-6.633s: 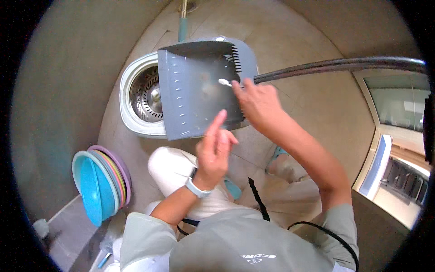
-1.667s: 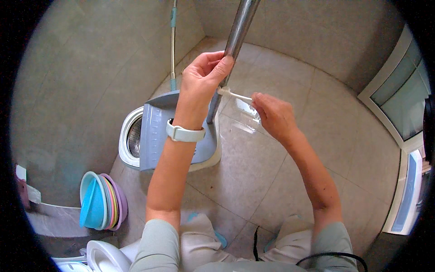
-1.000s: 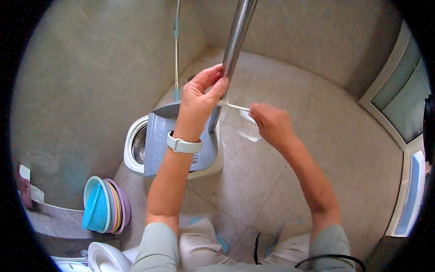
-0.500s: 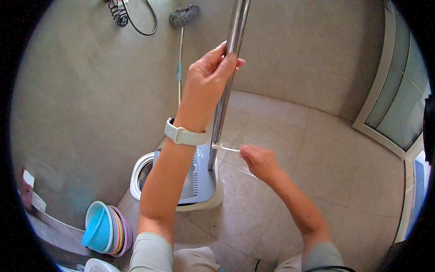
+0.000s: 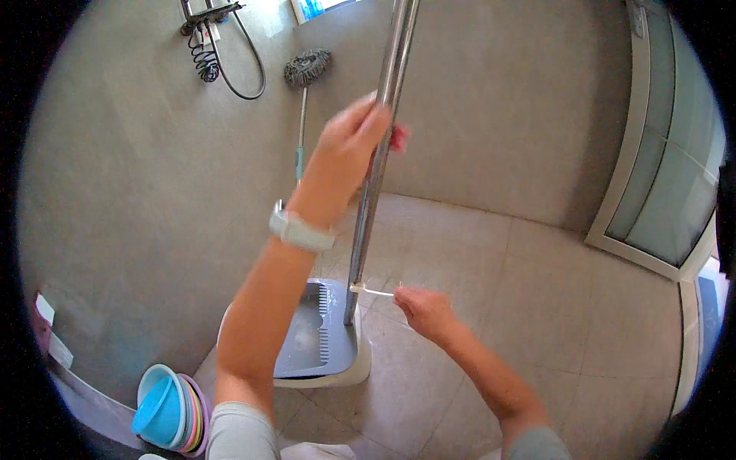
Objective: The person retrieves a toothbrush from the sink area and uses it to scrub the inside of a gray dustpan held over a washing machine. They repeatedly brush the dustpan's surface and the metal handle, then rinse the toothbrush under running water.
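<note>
My left hand (image 5: 345, 153) is closed around the upper part of a shiny metal pole (image 5: 368, 203), which leans slightly to the right toward its top. The pole's lower end meets the right side of a grey-blue dustpan (image 5: 341, 337) with a row of comb teeth. A white bucket (image 5: 362, 374) stands under the dustpan, partly hidden by my left arm. Low on the pole, a thin white strip or stick (image 5: 377, 292) touches it; whether it goes around the pole I cannot tell. Its other end is pinched in my right hand (image 5: 427, 313).
A grey fluffy duster (image 5: 307, 67) on a long handle leans on the wall. Stacked coloured basins (image 5: 161, 410) stand at lower left. A black coiled hose (image 5: 205, 65) hangs at upper left. A framed glass door (image 5: 659, 169) is on the right, above the tiled floor (image 5: 491, 307).
The view has tilted up, so the scene sits lower. My left hand stays on the pole and is blurred by motion. My right hand still pinches the white strip against the pole.
</note>
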Available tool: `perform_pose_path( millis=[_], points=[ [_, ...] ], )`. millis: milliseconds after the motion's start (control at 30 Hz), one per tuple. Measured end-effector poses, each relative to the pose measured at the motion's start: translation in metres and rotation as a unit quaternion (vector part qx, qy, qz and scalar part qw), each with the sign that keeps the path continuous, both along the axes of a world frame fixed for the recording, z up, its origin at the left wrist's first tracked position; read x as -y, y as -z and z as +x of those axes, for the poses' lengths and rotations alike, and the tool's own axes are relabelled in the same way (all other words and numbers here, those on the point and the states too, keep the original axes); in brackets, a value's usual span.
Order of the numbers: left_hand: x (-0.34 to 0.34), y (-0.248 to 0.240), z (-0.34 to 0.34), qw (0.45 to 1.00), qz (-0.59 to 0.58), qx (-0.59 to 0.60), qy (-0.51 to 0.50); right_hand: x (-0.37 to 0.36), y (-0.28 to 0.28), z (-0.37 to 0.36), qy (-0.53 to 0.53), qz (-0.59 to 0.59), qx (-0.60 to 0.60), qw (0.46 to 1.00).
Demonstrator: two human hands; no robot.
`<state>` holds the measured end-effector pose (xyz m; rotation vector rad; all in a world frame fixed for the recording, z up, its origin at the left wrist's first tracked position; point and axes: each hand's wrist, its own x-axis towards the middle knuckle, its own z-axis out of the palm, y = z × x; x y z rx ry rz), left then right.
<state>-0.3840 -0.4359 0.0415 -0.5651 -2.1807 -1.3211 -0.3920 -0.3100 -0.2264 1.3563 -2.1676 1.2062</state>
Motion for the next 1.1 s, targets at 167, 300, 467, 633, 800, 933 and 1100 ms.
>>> perform_pose_path(
  millis=[167, 300, 467, 633, 800, 933, 1100],
  points=[
    [-0.012, -0.052, -0.015, 1.000, -0.009, 0.001, 0.030, 0.002, -0.001, 0.001, 0.001, 0.010, 0.006, 1.000],
    [-0.003, -0.036, -0.010, 0.997, -0.026, 0.040, 0.067, 0.000, 0.001, -0.002, 0.004, 0.019, 0.018, 1.000],
    [0.049, 0.049, 0.001, 0.987, -0.085, 0.125, 0.060, 0.002, 0.008, -0.003, 0.016, 0.051, 0.068, 0.996],
    [0.050, 0.055, 0.026, 0.968, -0.160, 0.180, 0.077, -0.007, -0.007, 0.002, 0.005, 0.006, 0.042, 0.999],
    [0.022, -0.009, -0.003, 0.930, -0.359, -0.084, -0.015, 0.000, -0.012, 0.011, 0.017, 0.038, 0.048, 0.998],
    [0.000, -0.001, 0.014, 0.988, -0.138, 0.045, -0.052, -0.003, -0.016, 0.018, 0.023, 0.045, 0.013, 0.999],
    [0.002, 0.008, 0.005, 0.975, -0.194, -0.039, -0.100, -0.006, 0.004, 0.009, 0.030, 0.061, -0.009, 0.998]
  ],
)
